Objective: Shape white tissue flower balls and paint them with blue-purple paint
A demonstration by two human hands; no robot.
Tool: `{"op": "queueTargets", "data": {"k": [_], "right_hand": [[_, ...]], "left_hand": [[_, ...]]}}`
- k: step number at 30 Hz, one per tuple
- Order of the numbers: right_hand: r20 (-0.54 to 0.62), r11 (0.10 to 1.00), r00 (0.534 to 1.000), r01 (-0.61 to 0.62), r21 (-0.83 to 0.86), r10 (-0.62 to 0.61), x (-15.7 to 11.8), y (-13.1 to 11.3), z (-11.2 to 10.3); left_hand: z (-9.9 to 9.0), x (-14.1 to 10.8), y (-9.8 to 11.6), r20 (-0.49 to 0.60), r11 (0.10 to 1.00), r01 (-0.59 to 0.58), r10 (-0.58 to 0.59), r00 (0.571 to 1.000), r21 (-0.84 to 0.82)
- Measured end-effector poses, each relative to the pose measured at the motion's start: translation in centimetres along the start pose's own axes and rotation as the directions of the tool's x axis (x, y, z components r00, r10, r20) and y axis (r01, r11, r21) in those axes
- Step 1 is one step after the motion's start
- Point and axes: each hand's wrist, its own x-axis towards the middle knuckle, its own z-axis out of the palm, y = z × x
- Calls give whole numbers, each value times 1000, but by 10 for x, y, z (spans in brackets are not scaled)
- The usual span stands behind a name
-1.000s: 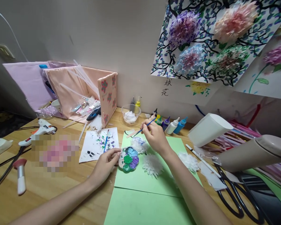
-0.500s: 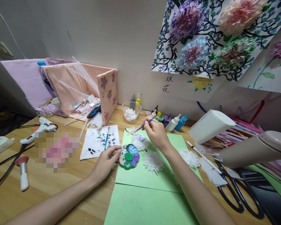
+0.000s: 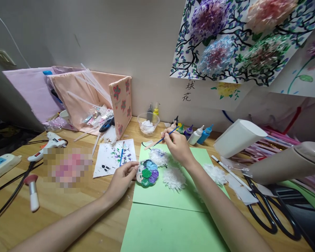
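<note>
My left hand (image 3: pixel 124 177) grips the edge of a flower-shaped paint palette (image 3: pixel 147 173), its wells smeared with green, purple and blue paint. In my right hand (image 3: pixel 177 145) is a thin blue paintbrush (image 3: pixel 173 130), slanting down to the left. A flat tan stick (image 3: pixel 151 145) shows by the brush's lower end; whether my fingers also hold it I cannot tell. Below the hand is a fluffy white paper flower (image 3: pixel 159 157) with bluish-purple paint on it. Plain white flowers (image 3: pixel 174 178) lie nearby on the green paper (image 3: pixel 170 227).
Left of the palette, a paint-marked white sheet (image 3: pixel 105 166) carries another blue brush (image 3: pixel 121 154). Paint bottles (image 3: pixel 196 135) and a clear bowl (image 3: pixel 148 123) stand behind. Scissors (image 3: pixel 265 213) and a beige bottle (image 3: pixel 286 162) are at right, a glue gun (image 3: pixel 51 143) at left.
The whole view has shifted slightly, so things appear a little further right. Both hands keep their holds on the palette and the paintbrush, with hardly any movement over the paper.
</note>
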Motion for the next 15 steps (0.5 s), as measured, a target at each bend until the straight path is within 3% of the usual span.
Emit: {"op": "queueTargets", "data": {"k": [7, 15], "right_hand": [[63, 1000, 998, -18, -18, 19, 0, 5, 5], [28, 1000, 1000, -4, -4, 4, 0, 3, 3]], "left_hand": [[-1, 0, 0, 11, 1000, 4, -4, 1000, 22], [0, -1, 2, 10, 1000, -5, 5, 1000, 1]]}}
